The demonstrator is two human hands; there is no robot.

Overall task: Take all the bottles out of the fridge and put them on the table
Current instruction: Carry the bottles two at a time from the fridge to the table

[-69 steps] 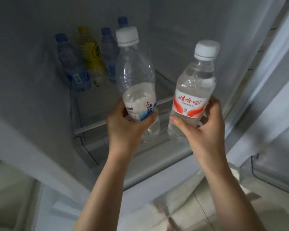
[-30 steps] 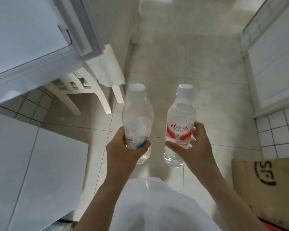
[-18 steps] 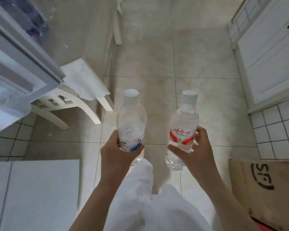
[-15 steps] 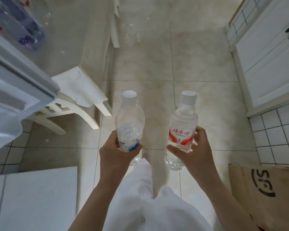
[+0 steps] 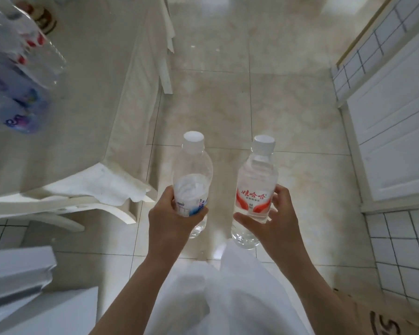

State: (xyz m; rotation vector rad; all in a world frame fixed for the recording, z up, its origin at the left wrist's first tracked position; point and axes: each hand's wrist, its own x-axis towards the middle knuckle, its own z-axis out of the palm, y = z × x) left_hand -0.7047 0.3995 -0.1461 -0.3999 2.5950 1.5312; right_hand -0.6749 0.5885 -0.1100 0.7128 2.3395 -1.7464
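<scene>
Head view: left hand point(image 5: 172, 220) grips the half-full bottle point(image 5: 192, 180) around its label band; right hand point(image 5: 276, 218) grips the red-label bottle point(image 5: 255, 187) the same way. Both bottles are upright, capped, held over the floor tiles point(image 5: 288, 105). Table point(image 5: 82, 93) sits far left, with more bottles point(image 5: 15, 76) already on it. Likely handling: thin, squeezable plastic; the full one heavier, possibly slick if cold. Mid-body hold looks right, with only moderate squeeze.
</scene>
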